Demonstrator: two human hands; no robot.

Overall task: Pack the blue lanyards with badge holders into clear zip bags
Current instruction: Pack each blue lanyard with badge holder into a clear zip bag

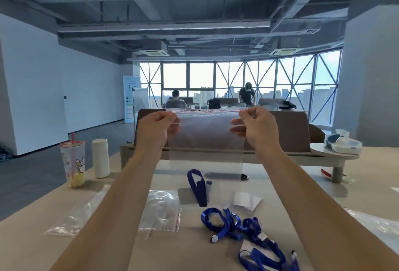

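Head camera shows the left hand [158, 127] and right hand [258, 126] each pinching a top corner of a clear zip bag [206, 139] held upright above the table [121, 249], where blue lanyards [228, 223] and another empty bag [160, 212] lie below.
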